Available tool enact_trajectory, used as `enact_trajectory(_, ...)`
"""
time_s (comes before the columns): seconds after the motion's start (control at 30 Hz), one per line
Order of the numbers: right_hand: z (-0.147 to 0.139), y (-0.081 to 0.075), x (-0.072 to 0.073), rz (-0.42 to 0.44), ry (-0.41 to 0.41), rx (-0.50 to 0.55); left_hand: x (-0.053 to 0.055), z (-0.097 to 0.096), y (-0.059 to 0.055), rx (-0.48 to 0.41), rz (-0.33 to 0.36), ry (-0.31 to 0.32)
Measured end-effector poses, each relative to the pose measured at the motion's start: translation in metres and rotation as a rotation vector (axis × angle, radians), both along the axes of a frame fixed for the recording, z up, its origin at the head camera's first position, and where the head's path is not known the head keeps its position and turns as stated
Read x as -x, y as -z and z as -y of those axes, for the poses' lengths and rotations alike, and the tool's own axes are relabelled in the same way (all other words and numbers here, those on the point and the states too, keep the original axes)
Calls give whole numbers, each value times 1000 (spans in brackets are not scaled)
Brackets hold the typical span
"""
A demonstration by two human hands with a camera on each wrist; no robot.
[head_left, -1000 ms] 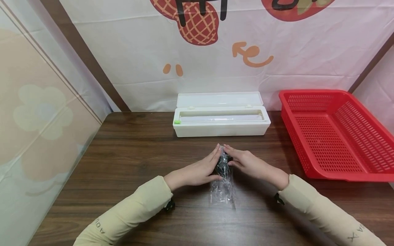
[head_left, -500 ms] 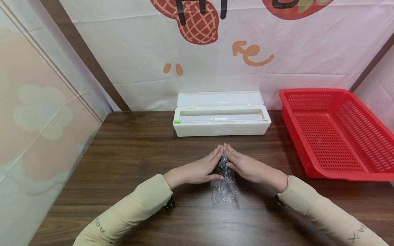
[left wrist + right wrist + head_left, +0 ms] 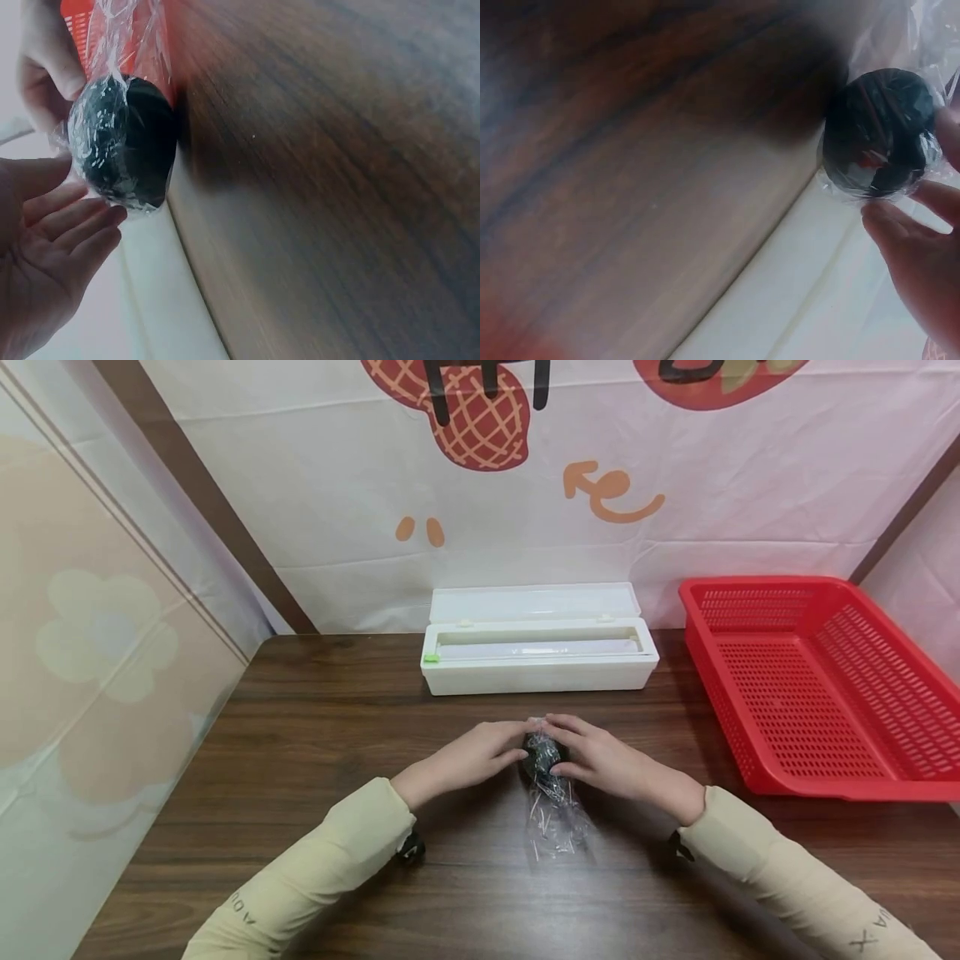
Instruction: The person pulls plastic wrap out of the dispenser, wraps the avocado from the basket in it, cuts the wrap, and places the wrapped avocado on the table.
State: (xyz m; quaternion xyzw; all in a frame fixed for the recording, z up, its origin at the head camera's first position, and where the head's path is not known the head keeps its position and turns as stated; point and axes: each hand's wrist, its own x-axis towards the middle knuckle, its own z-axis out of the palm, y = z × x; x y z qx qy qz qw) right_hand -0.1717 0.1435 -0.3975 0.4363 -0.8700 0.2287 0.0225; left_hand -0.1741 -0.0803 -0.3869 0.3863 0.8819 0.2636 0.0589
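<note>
A dark, egg-shaped item [image 3: 542, 758] lies on the brown table, wrapped in clear cling film; its exact kind is hard to tell. A loose, crinkled tail of film [image 3: 558, 827] trails from it toward the person. From the left, my left hand [image 3: 476, 756] touches the wrapped item with fairly straight fingers and the thumb apart; in the left wrist view its palm [image 3: 56, 270] shows. On the other side my right hand [image 3: 600, 760] holds the item, thumb on its near side and fingers bent over the far end. The right wrist view shows the smooth dark surface [image 3: 877, 135] beneath film.
Behind the hands stands a white cling film box [image 3: 540, 677], lid [image 3: 536, 602] raised, with a roll [image 3: 536, 649] inside and a green slider [image 3: 431, 657] on its rim. A red plastic basket [image 3: 727, 710] is at the right. A printed cloth [image 3: 337, 485] hangs behind the table.
Both hands pressed the film's far end with straight, slanted fingers; now the left thumb has moved up and away from the near film, and the right fingers are more bent. The film tail shifted slightly right.
</note>
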Motion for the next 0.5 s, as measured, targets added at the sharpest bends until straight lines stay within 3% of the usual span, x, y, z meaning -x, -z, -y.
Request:
enact_trajectory(0.27,0,-4,3,-8,-22,18,6,-5,-1,1,-38,-76)
enact_trajectory(0.5,-2,-7,6,65,-71,42,10,-7,0,32,30,-89)
